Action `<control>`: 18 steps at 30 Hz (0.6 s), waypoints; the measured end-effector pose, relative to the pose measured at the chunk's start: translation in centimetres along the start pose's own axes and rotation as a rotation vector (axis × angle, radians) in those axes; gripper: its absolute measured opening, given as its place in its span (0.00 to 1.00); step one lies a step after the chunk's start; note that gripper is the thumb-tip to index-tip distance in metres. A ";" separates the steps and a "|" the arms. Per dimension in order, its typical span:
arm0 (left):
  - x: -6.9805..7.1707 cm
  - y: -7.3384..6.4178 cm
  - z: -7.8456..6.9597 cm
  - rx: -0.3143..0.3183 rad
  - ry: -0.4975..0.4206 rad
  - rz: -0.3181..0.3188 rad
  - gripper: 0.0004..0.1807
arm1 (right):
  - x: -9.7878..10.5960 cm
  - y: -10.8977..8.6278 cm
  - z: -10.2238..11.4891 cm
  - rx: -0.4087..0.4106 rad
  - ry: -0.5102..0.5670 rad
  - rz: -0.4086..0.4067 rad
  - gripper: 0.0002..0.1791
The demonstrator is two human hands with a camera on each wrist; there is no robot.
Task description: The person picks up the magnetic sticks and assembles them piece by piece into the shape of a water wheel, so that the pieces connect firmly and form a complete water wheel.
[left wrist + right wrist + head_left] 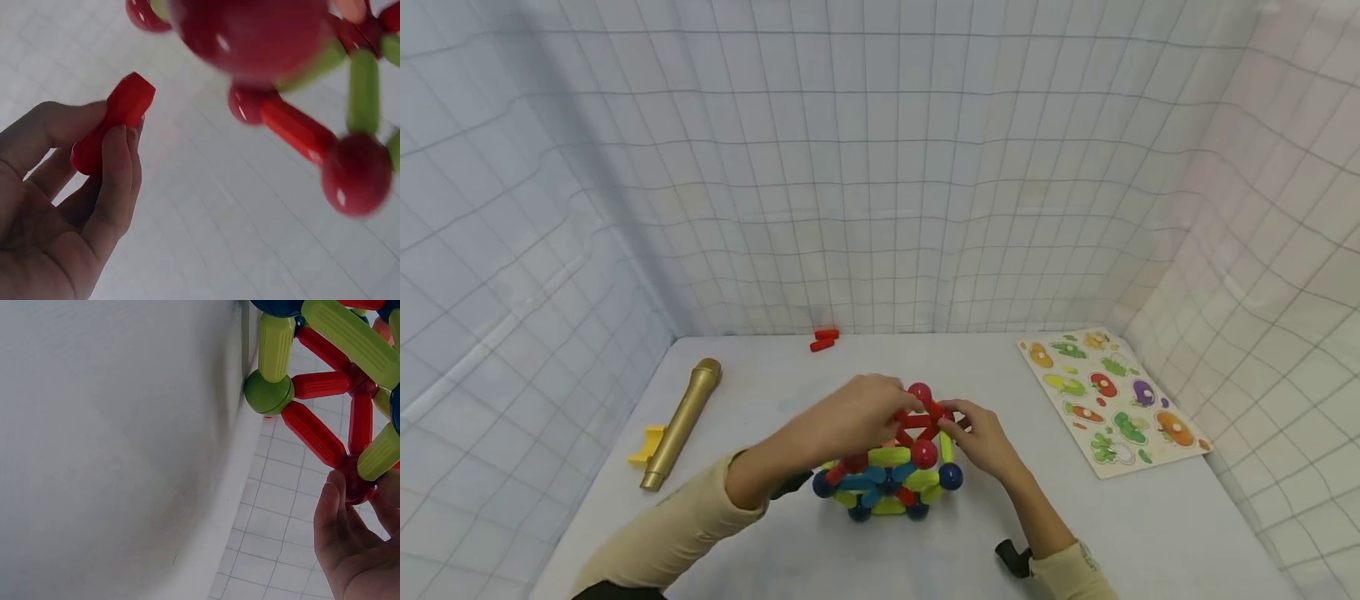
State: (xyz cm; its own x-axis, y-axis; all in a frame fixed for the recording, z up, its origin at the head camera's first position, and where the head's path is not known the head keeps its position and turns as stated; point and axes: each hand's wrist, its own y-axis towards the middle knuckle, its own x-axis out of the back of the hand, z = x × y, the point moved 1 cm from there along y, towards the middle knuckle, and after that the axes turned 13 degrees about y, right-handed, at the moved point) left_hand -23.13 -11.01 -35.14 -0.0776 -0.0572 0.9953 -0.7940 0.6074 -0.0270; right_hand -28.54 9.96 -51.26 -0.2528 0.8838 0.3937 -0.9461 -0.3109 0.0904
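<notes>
Between the thumb and fingers of my left hand is a red building stick, held clear of the other pieces in the left wrist view. A ball-and-stick structure made of red, green and blue sticks with red, blue and green balls stands on the table under that hand. My right hand is at its upper right side. In the right wrist view its fingers pinch a red ball where red and green sticks meet. The left forearm hides part of the structure's left side in the head view.
Two loose red sticks lie at the back of the white table. On the left, a gold microphone lies by a yellow piece. A vegetable puzzle board rests at the right, and a black object near the right forearm.
</notes>
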 end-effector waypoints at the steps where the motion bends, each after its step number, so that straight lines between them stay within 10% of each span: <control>1: -0.2 0.5 -1.3 -0.052 0.016 -0.010 0.16 | 0.1 -0.1 0.0 0.014 -0.003 0.000 0.17; 6: -2.8 2.7 -4.8 -0.191 0.209 -0.107 0.14 | 0.4 -0.4 0.2 0.120 -0.012 0.009 0.18; 18: -6.8 4.0 -4.1 -0.090 0.275 -0.081 0.06 | 0.1 0.2 0.3 0.009 -0.007 0.011 0.16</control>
State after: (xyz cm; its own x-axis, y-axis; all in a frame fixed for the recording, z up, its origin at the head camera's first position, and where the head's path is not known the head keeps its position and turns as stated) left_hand -23.28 -4.98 -41.68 0.1597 0.1013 0.9819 -0.7331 0.6783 0.0493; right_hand -28.68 9.91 -50.89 -0.2617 0.8779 0.4011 -0.9415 -0.3237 0.0942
